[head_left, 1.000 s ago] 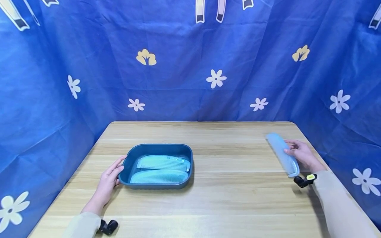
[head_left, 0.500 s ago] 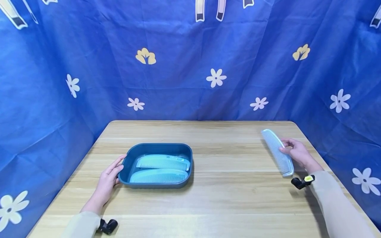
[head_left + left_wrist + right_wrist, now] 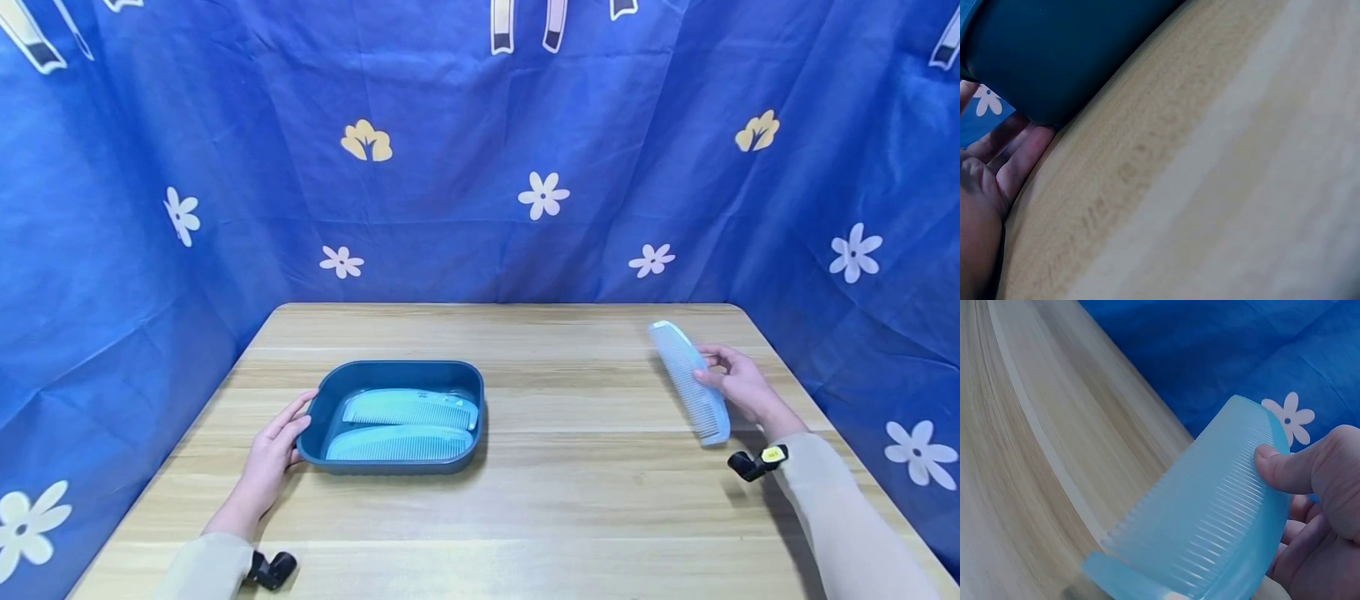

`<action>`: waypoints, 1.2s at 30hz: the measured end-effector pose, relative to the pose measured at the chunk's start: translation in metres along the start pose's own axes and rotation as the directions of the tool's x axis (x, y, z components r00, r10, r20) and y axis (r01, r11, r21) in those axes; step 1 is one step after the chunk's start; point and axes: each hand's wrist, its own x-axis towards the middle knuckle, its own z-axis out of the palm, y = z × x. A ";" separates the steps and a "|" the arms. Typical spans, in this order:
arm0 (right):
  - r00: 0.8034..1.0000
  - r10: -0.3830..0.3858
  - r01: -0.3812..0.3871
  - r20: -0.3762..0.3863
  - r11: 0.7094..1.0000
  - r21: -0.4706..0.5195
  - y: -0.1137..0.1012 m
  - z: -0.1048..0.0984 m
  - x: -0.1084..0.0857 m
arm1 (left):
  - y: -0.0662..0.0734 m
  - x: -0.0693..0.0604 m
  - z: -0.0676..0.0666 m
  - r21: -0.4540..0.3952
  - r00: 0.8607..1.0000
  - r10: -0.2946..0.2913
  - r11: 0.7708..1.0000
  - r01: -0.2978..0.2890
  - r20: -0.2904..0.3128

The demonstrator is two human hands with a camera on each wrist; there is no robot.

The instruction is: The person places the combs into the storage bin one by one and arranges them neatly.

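A light-blue comb (image 3: pixel 688 382) is pinched in my right hand (image 3: pixel 738 385) above the right side of the table. In the right wrist view the thumb (image 3: pixel 1288 469) lies on the comb's (image 3: pixel 1204 506) near face, the other fingers behind it. Its teeth point left and down, and its long edge runs slantwise in the head view. My left hand (image 3: pixel 273 450) touches the left end of a dark teal tub (image 3: pixel 397 468), fingers extended along its wall (image 3: pixel 1054 56). Two more light-blue combs lie flat inside the tub, a rear one (image 3: pixel 408 408) and a front one (image 3: pixel 401 444).
The wood-grain table (image 3: pixel 555 500) has a rounded back edge. A blue curtain (image 3: pixel 450 192) with white and yellow flowers surrounds it at the back and both sides. Each wrist carries a black camera mount, the right one (image 3: pixel 757 462) bearing a yellow tag.
My right hand has carried the comb a little to the left and slightly farther back. The left hand, the tub and the two combs in it have stayed in place.
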 end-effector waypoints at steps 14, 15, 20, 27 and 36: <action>0.997 -0.033 0.033 0.068 0.999 0.008 -0.015 0.023 0.000 | -0.001 0.000 0.000 0.013 1.000 -0.008 1.000 0.008 -0.001; 0.997 -0.039 0.038 0.071 0.999 0.009 -0.015 0.025 0.000 | -0.001 0.000 0.000 0.016 1.000 -0.008 1.000 0.008 -0.001; 0.995 -0.062 0.061 0.080 0.998 0.015 -0.017 0.032 0.001 | -0.001 0.000 0.000 0.015 1.000 -0.007 1.000 0.007 0.001; 0.991 -0.087 0.083 0.106 0.996 0.043 -0.022 0.039 -0.002 | -0.001 -0.001 0.000 0.011 1.000 0.001 1.000 -0.001 0.003; 0.984 -0.146 0.138 0.105 0.987 0.076 -0.029 0.048 -0.004 | 0.000 -0.001 0.000 -0.006 1.000 -0.003 1.000 0.003 0.000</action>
